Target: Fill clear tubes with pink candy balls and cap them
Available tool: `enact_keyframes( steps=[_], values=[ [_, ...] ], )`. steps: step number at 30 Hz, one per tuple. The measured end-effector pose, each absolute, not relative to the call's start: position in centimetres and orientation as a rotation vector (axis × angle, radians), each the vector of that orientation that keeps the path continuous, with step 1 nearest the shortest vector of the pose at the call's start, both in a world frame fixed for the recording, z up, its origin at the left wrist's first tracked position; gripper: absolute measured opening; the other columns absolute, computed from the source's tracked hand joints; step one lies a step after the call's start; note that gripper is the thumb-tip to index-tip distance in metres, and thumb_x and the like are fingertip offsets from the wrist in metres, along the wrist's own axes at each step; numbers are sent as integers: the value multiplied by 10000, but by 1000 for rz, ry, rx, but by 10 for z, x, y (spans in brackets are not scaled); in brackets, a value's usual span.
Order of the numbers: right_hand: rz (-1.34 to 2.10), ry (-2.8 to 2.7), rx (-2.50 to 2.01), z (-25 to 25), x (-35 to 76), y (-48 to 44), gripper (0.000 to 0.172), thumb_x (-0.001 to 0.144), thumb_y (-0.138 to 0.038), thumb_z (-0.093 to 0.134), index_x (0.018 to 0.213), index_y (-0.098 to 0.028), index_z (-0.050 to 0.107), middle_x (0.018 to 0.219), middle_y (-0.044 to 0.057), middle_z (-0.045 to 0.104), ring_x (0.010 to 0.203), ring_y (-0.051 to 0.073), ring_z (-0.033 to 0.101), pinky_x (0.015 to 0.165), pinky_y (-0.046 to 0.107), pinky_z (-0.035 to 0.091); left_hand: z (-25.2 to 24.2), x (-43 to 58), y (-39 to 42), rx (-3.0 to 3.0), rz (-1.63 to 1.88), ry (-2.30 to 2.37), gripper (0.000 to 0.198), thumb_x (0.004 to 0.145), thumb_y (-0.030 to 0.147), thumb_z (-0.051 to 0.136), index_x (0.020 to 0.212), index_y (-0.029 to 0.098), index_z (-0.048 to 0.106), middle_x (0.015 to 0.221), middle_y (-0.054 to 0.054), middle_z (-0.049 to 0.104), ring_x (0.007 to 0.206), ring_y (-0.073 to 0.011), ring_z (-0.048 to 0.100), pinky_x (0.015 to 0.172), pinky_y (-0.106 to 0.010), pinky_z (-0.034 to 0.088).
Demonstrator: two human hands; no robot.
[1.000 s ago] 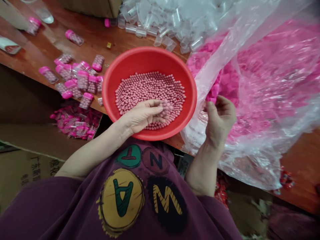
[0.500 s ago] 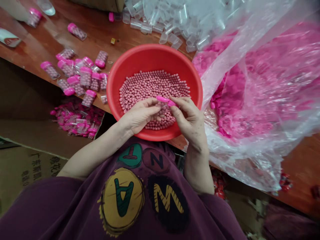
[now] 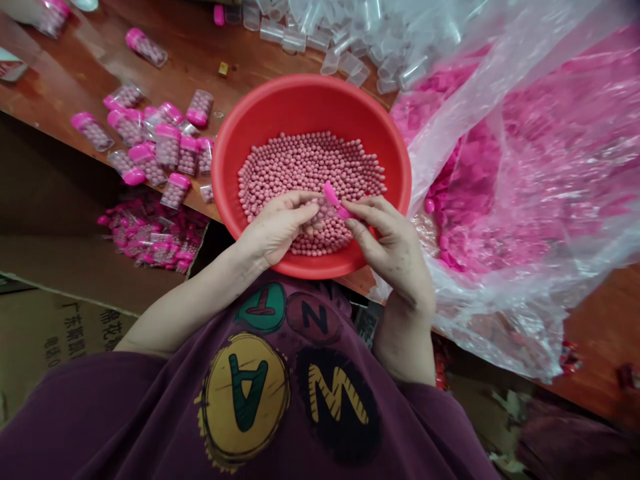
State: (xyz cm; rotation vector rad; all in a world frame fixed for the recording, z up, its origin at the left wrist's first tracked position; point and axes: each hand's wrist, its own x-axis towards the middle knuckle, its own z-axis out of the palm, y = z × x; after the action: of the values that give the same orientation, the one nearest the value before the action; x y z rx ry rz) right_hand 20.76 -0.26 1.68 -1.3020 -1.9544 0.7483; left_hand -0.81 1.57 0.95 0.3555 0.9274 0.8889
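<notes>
The fingertips of the left hand [image 3: 275,230] were curled shut round a small clear vial [image 3: 320,212], which looked packed with pink beads, though blur hid most of it. Just beside it, the thumb and forefinger of the right hand [image 3: 395,243] were pinched narrowly on a pink cap [image 3: 331,199], which sat tilted at the vial's mouth. Whether the cap was already seated on the vial could not be told.

Both hands hovered over the near side of a red bowl [image 3: 300,93], and the vial lay just above the loose pink beads [image 3: 310,160] that covered the bowl's bottom. The bowl stood at the near edge of a wooden table [image 3: 200,60].

To the left of the bowl, capped vials [image 3: 165,150] full of beads lay in a loose cluster on the table, some upright and some on their sides. Beyond the bowl lay a heap of empty clear tubes [image 3: 340,47]. To the right, touching the bowl, a large clear plastic bag [image 3: 525,287] held a mass of pink caps. Below the table's edge on the left, a heap of wrapped pink packs [image 3: 150,233] lay above a cardboard box [image 3: 60,333].
</notes>
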Motion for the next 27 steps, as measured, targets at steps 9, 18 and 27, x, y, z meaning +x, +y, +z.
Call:
enact_keyframes(
  steps=[9,18,27],
  values=[
    [684,-1684,-1292,8,189,4,165,1036,-359,772,1169,-304,853,1093,25,826,972,200,765,898,385,662,9,-7,13,328,858,892,149,938,74,802,1067,132,757,925,-39,802,805,-125,753,739,-237,580],
    [699,-1926,-1275,18,201,-3,188,1069,-289,712,1180,-335,857,1084,32,810,1003,216,760,909,396,664,9,-6,15,340,876,908,84,1000,55,726,1012,114,786,864,-42,798,712,-92,695,694,-214,527],
    [692,-1724,-1364,19,202,2,161,1052,-439,779,1144,-337,863,1060,25,842,950,223,781,884,422,670,13,-6,16,245,860,877,121,1004,21,697,1052,115,756,916,-33,787,772,-99,744,795,-239,611]
  ],
)
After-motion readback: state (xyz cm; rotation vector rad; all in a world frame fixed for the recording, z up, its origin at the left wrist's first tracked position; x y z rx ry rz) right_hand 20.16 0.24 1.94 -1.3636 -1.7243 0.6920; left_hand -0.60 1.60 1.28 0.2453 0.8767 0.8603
